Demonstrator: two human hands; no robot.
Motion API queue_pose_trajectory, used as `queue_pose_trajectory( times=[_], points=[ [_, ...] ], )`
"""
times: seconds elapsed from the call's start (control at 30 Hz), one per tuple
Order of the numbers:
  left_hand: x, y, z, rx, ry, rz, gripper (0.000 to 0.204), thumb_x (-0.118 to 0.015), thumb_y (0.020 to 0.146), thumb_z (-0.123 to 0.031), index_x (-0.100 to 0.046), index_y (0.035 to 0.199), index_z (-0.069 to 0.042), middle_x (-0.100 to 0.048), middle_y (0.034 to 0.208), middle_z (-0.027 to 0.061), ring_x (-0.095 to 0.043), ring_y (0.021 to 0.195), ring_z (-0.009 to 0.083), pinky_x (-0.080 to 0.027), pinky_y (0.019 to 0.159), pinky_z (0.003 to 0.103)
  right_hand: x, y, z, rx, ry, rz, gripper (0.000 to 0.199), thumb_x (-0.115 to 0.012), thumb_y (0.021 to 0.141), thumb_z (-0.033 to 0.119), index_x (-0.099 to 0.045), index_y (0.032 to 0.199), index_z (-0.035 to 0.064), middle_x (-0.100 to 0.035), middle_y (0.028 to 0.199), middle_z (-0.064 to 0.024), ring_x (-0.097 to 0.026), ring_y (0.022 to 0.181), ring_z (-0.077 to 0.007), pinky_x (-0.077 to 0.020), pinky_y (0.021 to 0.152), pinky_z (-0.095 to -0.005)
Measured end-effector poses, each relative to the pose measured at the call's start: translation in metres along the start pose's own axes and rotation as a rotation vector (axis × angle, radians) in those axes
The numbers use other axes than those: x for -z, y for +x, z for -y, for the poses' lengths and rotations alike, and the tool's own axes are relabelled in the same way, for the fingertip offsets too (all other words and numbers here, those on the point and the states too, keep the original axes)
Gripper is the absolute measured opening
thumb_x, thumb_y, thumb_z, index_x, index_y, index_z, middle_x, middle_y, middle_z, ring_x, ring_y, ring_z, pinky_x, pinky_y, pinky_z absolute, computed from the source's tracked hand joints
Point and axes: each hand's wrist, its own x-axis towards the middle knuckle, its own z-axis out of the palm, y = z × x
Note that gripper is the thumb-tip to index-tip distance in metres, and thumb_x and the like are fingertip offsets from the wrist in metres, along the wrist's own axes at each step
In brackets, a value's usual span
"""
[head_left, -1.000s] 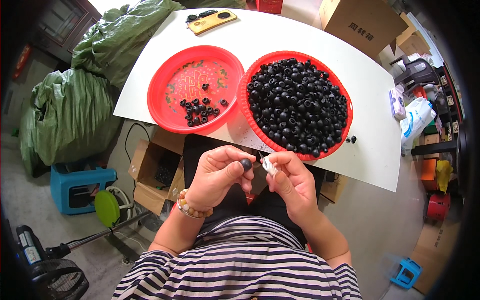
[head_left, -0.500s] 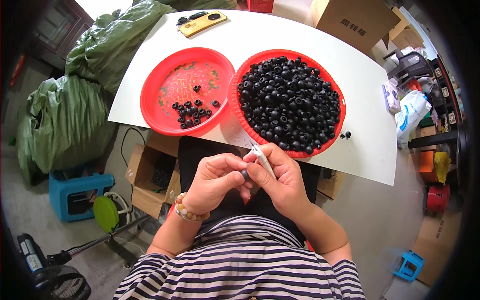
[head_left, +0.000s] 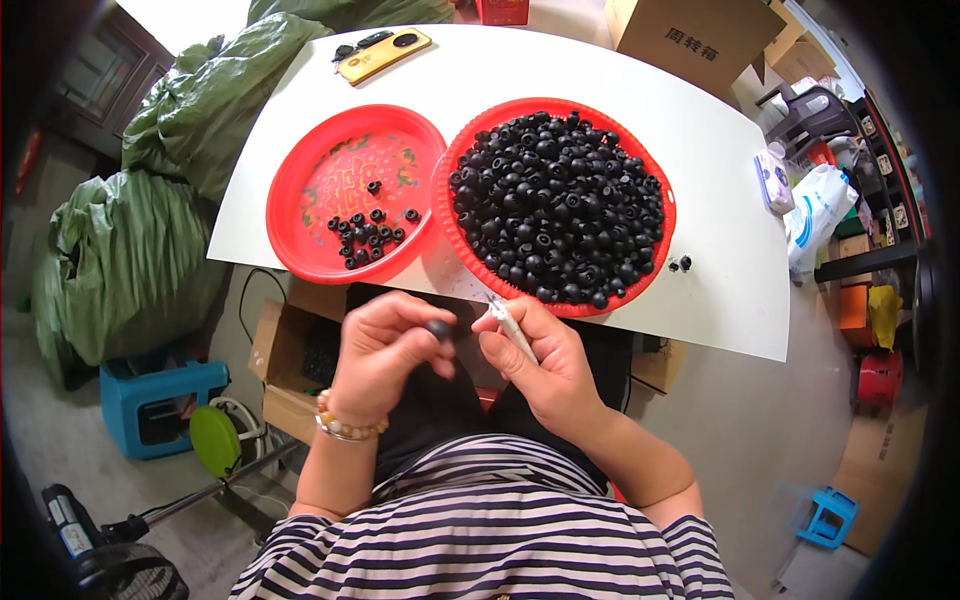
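Note:
My left hand [head_left: 385, 355], with a beaded bracelet on the wrist, pinches a small round black part [head_left: 437, 329] between thumb and fingertips. In my right hand [head_left: 540, 355] is a slim craft knife [head_left: 513, 328], its handle wrapped in white, with a thin pointed tip toward the table. The two hands are apart, above my lap at the table's front edge. Just beyond them a red basin [head_left: 668, 215] is heaped with black hollow ball-shaped parts [head_left: 555, 205]. To its left, a shallower red basin [head_left: 285, 195] holds several smaller black ring-like pieces [head_left: 365, 238].
On the white table [head_left: 725, 290] lie a yellow phone [head_left: 385, 58] at the far left and a few dark bits [head_left: 680, 265] at the right. Green sacks [head_left: 120, 270], a blue stool [head_left: 150, 400] and an opened carton [head_left: 285, 345] stand to the left. A large carton [head_left: 690, 45] stands at the back right.
My hands have drawn apart. The left one has moved left with the round black part, away from the craft knife in my right hand. The whole view has shifted slightly.

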Motion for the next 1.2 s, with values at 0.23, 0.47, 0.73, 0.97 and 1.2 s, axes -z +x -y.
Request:
queue_pose_trajectory(
  times=[0.23,0.47,0.73,0.97,1.2],
  points=[
    [0.046,0.035,-0.018,-0.227,0.652,-0.500,0.012,-0.060,0.082,-0.006,-0.060,0.091,0.001,-0.056,0.068,-0.0010,-0.047,0.056,0.0020,-0.036,0.047,0.016,-0.001,-0.007,-0.016,-0.079,0.015,0.010,0.013,-0.057,0.085,0.015,-0.054,0.091,0.0036,-0.050,0.074,0.0050,-0.043,0.069,-0.0008,-0.0362,0.063,-0.0169],
    [0.055,0.047,-0.016,-0.355,0.838,-0.578,0.027,-0.065,0.077,-0.007,-0.060,0.104,-0.002,-0.055,0.067,-0.0028,-0.046,0.058,0.0010,-0.036,0.050,0.017,0.003,-0.011,-0.008,-0.131,-0.073,0.114,0.014,-0.058,0.085,0.014,-0.054,0.092,0.0035,-0.052,0.078,0.0041,-0.046,0.075,-0.0015,-0.0378,0.069,-0.0177],
    [-0.044,0.066,-0.011,-0.689,1.153,0.080,0.020,-0.067,0.064,0.002,-0.066,0.083,-0.005,-0.054,0.071,0.0055,-0.051,0.065,0.0176,-0.041,0.059,0.028,0.029,-0.018,0.003,-0.178,-0.009,0.451,0.023,-0.064,0.080,0.018,-0.057,0.096,0.0036,-0.056,0.086,0.0005,-0.050,0.082,-0.0052,-0.0398,0.074,-0.0211],
    [-0.084,0.079,0.001,-0.680,1.349,0.325,0.022,-0.066,0.062,-0.005,-0.065,0.084,-0.008,-0.049,0.078,0.0033,-0.049,0.071,0.0189,-0.043,0.061,0.029,0.037,-0.024,0.003,-0.079,-0.232,0.465,0.023,-0.064,0.079,0.018,-0.058,0.096,0.0048,-0.059,0.086,-0.0022,-0.053,0.077,-0.0081,-0.0421,0.070,-0.0230],
    [-0.087,0.081,0.006,-0.584,1.490,0.350,0.018,-0.063,0.065,-0.007,-0.063,0.084,-0.007,-0.046,0.078,0.0038,-0.049,0.074,0.0195,-0.044,0.065,0.029,0.041,-0.025,-0.001,-0.057,-0.238,0.394,0.023,-0.064,0.079,0.020,-0.057,0.095,0.0046,-0.060,0.085,-0.0023,-0.053,0.076,-0.0089,-0.0423,0.070,-0.0238]
  ],
)
